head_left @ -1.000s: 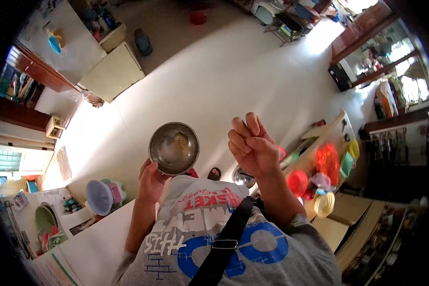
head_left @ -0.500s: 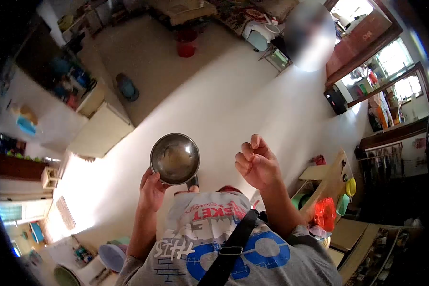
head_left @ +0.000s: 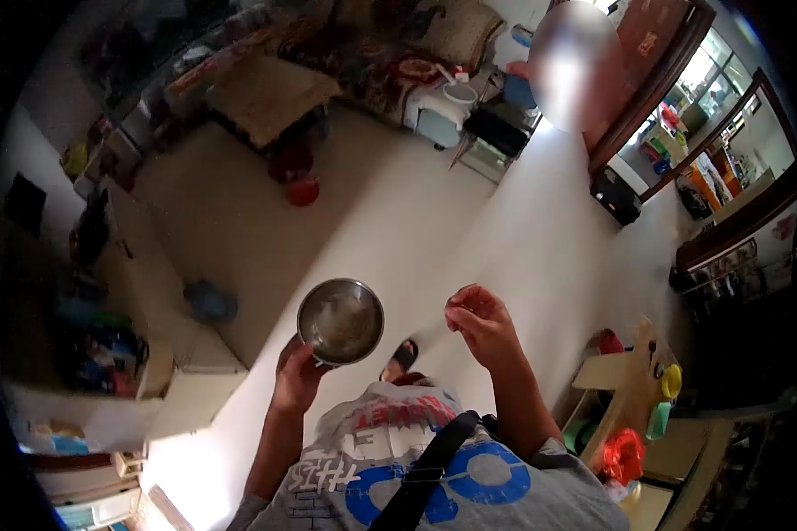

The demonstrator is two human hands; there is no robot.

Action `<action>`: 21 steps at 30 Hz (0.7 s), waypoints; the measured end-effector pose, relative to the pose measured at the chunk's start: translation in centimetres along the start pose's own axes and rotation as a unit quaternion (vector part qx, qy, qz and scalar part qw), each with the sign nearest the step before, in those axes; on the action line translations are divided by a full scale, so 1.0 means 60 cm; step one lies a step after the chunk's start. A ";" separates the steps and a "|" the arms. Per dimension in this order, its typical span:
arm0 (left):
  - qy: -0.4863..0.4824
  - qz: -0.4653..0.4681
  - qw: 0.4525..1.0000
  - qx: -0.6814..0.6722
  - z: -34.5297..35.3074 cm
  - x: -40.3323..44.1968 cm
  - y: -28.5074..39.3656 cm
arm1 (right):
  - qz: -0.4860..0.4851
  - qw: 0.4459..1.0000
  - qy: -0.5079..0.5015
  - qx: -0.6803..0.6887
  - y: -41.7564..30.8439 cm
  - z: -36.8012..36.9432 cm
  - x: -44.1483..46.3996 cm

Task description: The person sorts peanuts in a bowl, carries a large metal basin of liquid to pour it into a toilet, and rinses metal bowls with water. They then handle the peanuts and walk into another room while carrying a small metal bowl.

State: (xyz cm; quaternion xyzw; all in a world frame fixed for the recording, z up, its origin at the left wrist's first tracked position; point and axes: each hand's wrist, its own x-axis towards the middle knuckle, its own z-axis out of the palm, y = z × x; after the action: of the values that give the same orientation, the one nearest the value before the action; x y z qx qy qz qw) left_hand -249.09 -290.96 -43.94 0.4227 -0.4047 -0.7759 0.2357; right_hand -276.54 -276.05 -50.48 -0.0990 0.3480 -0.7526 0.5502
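A round metal bowl [head_left: 341, 320] is held out in front of my body, its opening facing up toward me. My left hand [head_left: 297, 372] grips its lower left rim, with the thumb over the edge. Something pale and thin, perhaps liquid or residue, shows on the bowl's bottom; I cannot tell which. To the right, apart from the bowl, my right hand [head_left: 484, 324] is raised with its fingers curled against the thumb. Whatever is between those fingertips, if anything, is hidden.
A low table [head_left: 270, 102] stands at the far left, with a red bucket [head_left: 302, 190] by it. A black chair [head_left: 496, 133] is near the doorway. At right is a wooden shelf unit [head_left: 624, 389] with a red plastic bag [head_left: 622, 454]. A cabinet [head_left: 195, 398] stands at left.
The view has shifted as I walk and turn; the room's furniture appears displaced. The bowl stays in my left hand. My right hand's fingers have curled together more closely, and a sandaled foot now shows.
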 end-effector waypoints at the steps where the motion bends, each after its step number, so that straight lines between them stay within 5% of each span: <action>1: -0.002 -0.003 1.000 -0.004 0.023 0.047 0.005 | -0.005 0.999 0.011 -0.038 -0.021 -0.020 0.046; 11: -0.069 -0.026 0.997 0.036 0.169 0.484 0.030 | -0.025 0.980 0.087 -0.176 -0.185 -0.170 0.403; 21: -0.196 -0.158 0.964 0.086 0.441 0.998 0.032 | -0.100 0.908 0.334 -0.232 -0.360 -0.425 0.626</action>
State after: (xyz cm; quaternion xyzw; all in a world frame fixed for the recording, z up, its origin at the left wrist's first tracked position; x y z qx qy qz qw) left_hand -303.29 -323.07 -61.88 0.3396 -0.4359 -0.8334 -0.0113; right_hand -320.61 -295.89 -64.41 -0.0016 0.6645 -0.6908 0.2851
